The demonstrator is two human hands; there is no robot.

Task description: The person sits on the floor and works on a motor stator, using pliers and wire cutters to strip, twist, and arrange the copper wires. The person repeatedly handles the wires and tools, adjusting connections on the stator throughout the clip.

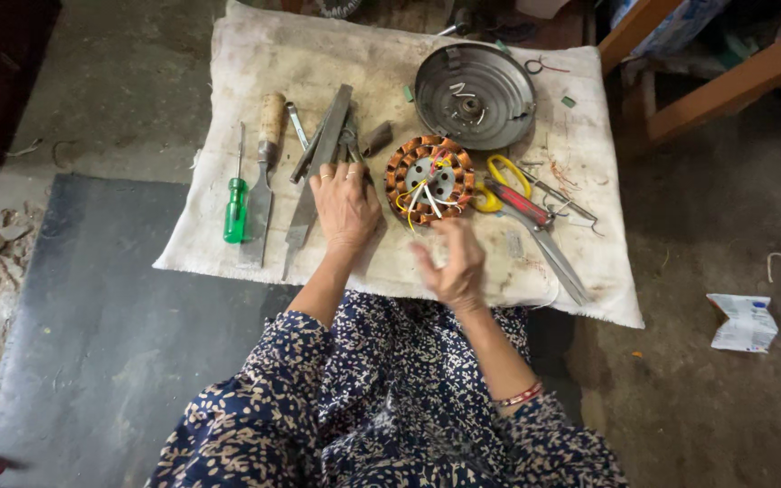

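One package is in view: a small carton [745, 322], white with blue print, lying crumpled on the bare floor at the right, well apart from the cloth [255, 54]. No signs or screens are visible.

Green screwdriver [236, 210], copper-orange stator [429, 179]

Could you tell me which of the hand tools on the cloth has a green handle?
The small screwdriver with the translucent green plastic handle, leftmost on the white cloth; the chisel beside it has a pale wooden handle.
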